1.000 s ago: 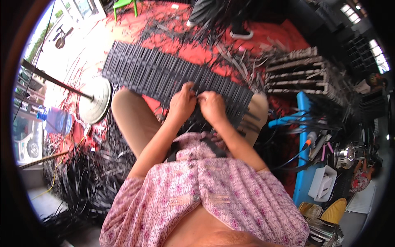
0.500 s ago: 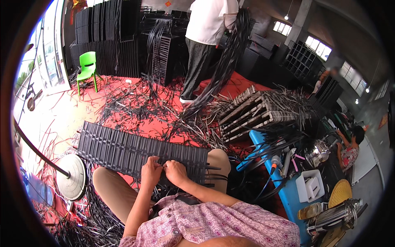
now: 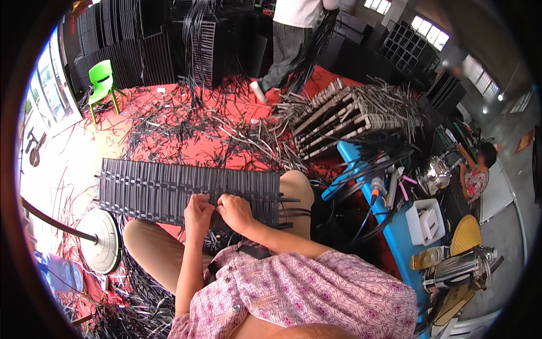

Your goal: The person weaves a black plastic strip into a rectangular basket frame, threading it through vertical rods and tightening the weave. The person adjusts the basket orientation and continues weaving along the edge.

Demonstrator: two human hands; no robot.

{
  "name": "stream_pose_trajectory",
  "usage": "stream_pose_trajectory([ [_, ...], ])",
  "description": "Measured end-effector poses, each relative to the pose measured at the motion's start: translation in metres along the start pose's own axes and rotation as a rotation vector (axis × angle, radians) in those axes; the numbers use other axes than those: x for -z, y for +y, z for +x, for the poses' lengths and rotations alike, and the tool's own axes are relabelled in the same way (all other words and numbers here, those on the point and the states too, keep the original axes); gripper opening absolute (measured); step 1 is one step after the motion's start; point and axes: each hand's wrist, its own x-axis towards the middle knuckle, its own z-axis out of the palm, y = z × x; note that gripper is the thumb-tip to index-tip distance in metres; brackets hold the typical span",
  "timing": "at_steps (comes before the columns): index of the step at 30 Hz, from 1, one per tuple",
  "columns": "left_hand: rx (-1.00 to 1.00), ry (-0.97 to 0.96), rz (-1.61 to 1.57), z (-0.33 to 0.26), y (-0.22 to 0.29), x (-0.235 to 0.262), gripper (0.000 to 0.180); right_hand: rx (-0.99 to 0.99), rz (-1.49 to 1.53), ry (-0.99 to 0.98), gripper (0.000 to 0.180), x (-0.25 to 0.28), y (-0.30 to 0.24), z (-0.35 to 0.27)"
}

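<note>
Both hands rest on the near edge of the black woven panel [image 3: 169, 192] lying across the person's knees. The left hand [image 3: 197, 212] is curled, fingers pinching a strip; the right hand [image 3: 236, 210] is closed likewise, just beside it.

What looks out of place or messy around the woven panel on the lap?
Loose black strips lie scattered all over the red floor behind the woven panel. At the panel's right end, a few strip ends stick out unevenly past the edge. Both hands, left hand and right hand, rest on its near edge.

Green chair [image 3: 103, 79] far left; blue bench [image 3: 389, 226] right; steel flask [image 3: 460, 271].
</note>
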Motion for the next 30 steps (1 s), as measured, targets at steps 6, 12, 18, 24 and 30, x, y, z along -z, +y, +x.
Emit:
stream_pose_trajectory([
  [6, -0.003, -0.001, -0.100, 0.008, -0.025, -0.004, 0.025, -0.017, 0.121, 0.050, 0.029, 0.001, 0.001, 0.000],
  [12, 0.006, 0.007, -0.192, 0.009, -0.043, 0.003, 0.015, 0.089, 0.157, 0.057, 0.023, 0.003, -0.005, -0.008],
  [18, 0.001, 0.092, -0.133, 0.014, -0.036, 0.043, 0.019, 0.126, 0.078, 0.087, 0.011, 0.019, -0.006, -0.009],
  [24, 0.075, 0.143, -0.306, 0.015, 0.002, 0.076, 0.027, -0.007, 0.509, 0.022, 0.014, 0.015, 0.004, 0.016],
  [30, -0.046, 0.000, -0.362, 0.020, 0.033, 0.078, 0.028, 0.129, 0.735, -0.273, 0.027, 0.018, -0.027, 0.047],
])
